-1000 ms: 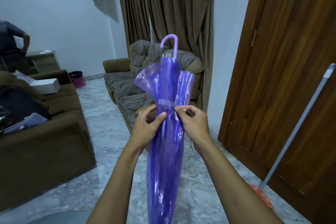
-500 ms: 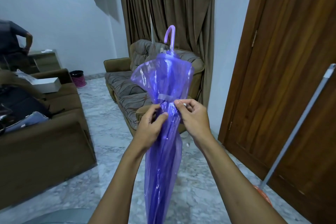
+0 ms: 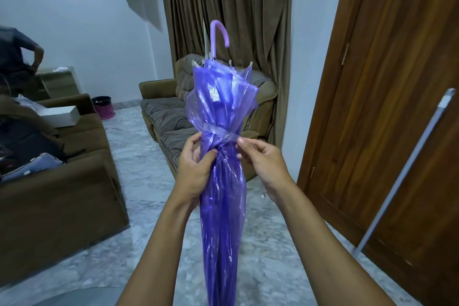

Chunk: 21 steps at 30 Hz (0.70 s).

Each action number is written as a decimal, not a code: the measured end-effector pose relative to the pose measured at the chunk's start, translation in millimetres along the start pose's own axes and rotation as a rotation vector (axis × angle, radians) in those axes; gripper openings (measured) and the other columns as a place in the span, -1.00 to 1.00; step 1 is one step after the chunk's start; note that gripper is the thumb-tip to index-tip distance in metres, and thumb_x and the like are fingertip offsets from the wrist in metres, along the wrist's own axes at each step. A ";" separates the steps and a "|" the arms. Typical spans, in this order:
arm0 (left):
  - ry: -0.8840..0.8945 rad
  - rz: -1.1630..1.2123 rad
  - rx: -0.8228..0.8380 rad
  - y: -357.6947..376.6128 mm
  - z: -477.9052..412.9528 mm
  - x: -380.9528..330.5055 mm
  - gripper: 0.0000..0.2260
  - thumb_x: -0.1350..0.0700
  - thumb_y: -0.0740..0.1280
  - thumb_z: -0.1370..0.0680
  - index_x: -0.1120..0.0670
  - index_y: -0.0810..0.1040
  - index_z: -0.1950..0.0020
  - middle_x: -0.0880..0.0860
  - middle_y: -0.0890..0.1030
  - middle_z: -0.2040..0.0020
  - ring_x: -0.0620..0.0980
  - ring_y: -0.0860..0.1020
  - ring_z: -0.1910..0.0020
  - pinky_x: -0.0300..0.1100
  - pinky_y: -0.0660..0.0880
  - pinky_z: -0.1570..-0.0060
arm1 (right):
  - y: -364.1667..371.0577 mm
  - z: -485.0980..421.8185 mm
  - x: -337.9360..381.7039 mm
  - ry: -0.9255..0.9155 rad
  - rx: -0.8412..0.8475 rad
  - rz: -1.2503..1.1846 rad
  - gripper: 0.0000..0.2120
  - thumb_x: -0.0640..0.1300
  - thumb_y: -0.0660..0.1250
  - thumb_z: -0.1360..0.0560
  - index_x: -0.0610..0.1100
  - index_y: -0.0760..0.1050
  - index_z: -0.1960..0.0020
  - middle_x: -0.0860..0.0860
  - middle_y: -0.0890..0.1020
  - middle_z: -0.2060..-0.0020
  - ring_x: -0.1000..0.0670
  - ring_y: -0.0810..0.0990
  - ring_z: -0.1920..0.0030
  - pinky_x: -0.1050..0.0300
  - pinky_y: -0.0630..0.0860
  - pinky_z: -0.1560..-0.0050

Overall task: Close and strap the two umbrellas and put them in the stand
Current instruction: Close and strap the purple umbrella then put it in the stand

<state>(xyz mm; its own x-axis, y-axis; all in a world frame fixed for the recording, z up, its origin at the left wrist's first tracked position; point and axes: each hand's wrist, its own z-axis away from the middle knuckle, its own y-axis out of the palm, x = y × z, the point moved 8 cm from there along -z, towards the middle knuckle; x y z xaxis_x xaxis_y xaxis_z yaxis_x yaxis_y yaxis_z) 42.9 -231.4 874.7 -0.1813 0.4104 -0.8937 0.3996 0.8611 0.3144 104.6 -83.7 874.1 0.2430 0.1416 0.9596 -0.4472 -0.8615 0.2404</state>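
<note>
Now the umbrella, purple & see-thru, is held upright w/ its hook handle on top, in front of the sofa. Left hand grips the folded canopy just below the strap, thumb across the front. Right hand pinches the strap's free end at the umbrella's right side, other fingers loosely curled. Door at right, a pole in front of it

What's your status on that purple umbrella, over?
Left hand grips the closed umbrella, handle up. Right hand pinches the strap, wrapped round it. No stand in view.
</note>
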 end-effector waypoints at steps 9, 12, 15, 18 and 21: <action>-0.140 0.201 0.201 7.8 7.9 2.2 -0.67 0.36 0.23 -0.56 0.00 0.44 -0.22 0.07 0.71 0.06 -0.04 0.66 0.26 -0.19 0.62 0.22 | 10.3 1.5 -21.0 0.215 0.100 -0.116 -0.83 -0.14 0.36 -0.56 -0.22 0.61 -0.06 -0.20 0.67 0.10 -0.03 0.61 0.26 0.20 0.53 0.34; -0.155 0.035 0.219 9.9 9.7 5.1 -0.69 0.32 0.27 -0.58 -0.02 0.48 -0.22 0.09 0.67 -0.04 -0.11 0.64 0.19 -0.27 0.59 0.15 | 7.0 -1.6 -20.2 0.131 -0.008 -0.042 -0.89 -0.24 0.31 -0.58 -0.18 0.52 0.13 -0.16 0.61 0.28 0.06 0.57 0.44 0.26 0.49 0.47; -0.037 -0.311 0.183 7.6 5.4 -0.6 -0.68 0.20 0.37 -0.56 -0.15 0.51 -0.22 0.14 0.50 -0.20 -0.09 0.61 -0.06 -0.23 0.54 -0.13 | 5.2 -2.0 -24.7 0.084 -0.088 -0.057 -0.80 -0.29 0.25 -0.61 -0.14 0.44 0.19 -0.10 0.53 0.38 0.13 0.47 0.54 0.30 0.38 0.57; 0.090 -0.587 0.118 11.1 4.4 -7.4 -0.64 0.18 0.42 -0.52 -0.24 0.51 -0.18 0.05 0.34 -0.15 0.06 0.50 -0.23 -0.13 0.37 -0.39 | 0.0 -1.2 -31.9 0.054 -0.175 -0.055 -0.81 -0.28 0.26 -0.61 -0.14 0.45 0.18 -0.08 0.53 0.38 0.10 0.46 0.49 0.28 0.39 0.51; 0.200 -0.855 0.045 9.9 2.1 -15.8 -0.69 0.11 0.41 -0.52 -0.11 0.56 -0.25 0.06 0.27 -0.14 0.01 0.41 -0.16 -0.27 0.32 -0.33 | -8.9 2.2 -32.2 0.008 -0.229 -0.054 -0.90 -0.26 0.33 -0.57 -0.19 0.53 0.13 -0.15 0.63 0.26 -0.05 0.55 0.26 0.08 0.49 0.22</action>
<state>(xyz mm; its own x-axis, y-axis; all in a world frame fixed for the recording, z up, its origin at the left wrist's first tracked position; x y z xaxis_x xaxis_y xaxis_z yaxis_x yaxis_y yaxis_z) 51.6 -229.9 891.3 -0.5872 -0.3208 -0.7432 0.0892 0.8869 -0.4533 102.7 -81.6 840.8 0.2654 0.1888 0.9455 -0.6174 -0.7199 0.3171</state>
